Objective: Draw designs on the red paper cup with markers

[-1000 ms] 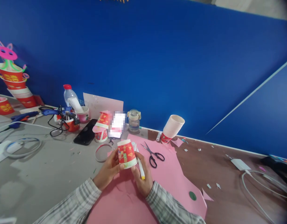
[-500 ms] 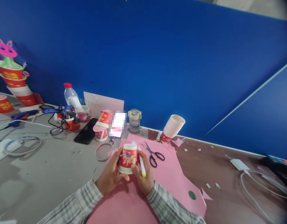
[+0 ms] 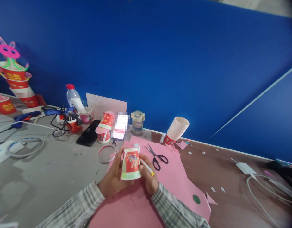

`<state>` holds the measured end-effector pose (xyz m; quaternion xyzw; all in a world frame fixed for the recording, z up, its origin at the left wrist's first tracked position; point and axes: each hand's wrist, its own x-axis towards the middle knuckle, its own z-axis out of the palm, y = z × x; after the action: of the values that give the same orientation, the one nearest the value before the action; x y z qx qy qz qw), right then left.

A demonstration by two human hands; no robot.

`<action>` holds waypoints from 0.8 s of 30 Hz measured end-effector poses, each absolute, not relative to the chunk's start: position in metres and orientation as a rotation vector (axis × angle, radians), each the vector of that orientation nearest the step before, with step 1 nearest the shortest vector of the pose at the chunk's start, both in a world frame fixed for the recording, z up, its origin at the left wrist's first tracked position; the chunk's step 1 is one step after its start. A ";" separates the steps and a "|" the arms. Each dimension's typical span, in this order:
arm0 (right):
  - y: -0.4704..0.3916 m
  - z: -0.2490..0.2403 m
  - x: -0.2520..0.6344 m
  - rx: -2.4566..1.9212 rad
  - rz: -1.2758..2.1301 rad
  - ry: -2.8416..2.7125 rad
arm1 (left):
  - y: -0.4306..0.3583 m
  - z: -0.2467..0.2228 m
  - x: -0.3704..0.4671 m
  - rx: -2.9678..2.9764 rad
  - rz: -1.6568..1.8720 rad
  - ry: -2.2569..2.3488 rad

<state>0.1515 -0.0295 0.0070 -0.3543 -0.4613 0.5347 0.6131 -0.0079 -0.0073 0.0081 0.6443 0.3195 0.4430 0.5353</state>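
Red paper cup (image 3: 131, 163), wide end down, is clasped by the left hand (image 3: 113, 181); the right hand (image 3: 149, 181) grips 1 yellow-tipped white marker (image 3: 146, 166) near black-handled scissors (image 3: 155, 155).

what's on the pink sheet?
Scissors and a green disc lie on the sheet. Left hand, right hand and cup cover part; what's there can't be seen.

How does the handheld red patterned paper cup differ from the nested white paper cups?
The red patterned paper cup is handheld; the nested white paper cups stand unheld. The cup's narrow end is uppermost; the nested cups' open mouth is. The nested cups stand taller than the cup. Both show some red.
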 end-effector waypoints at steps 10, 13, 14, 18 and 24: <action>-0.029 0.006 0.152 -0.817 1.073 -1.004 | -0.003 0.012 -0.006 1.723 1.159 0.868; -0.028 0.009 0.155 -0.861 0.814 -0.985 | 0.000 0.009 -0.006 1.684 1.170 0.914; -0.028 0.010 0.156 -0.870 0.763 -0.990 | 0.001 0.008 -0.006 1.679 1.173 0.937; -0.038 0.016 0.155 -0.860 0.657 -1.121 | 0.004 0.004 -0.006 1.770 1.190 1.051; -0.052 0.022 0.156 -0.811 0.533 -1.480 | 0.007 0.000 -0.007 1.887 1.207 1.068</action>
<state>0.1556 -0.0518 0.0217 -0.3547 -0.6472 0.2329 0.6333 -0.0074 0.0074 -0.0001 0.7194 0.4072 0.4601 0.3240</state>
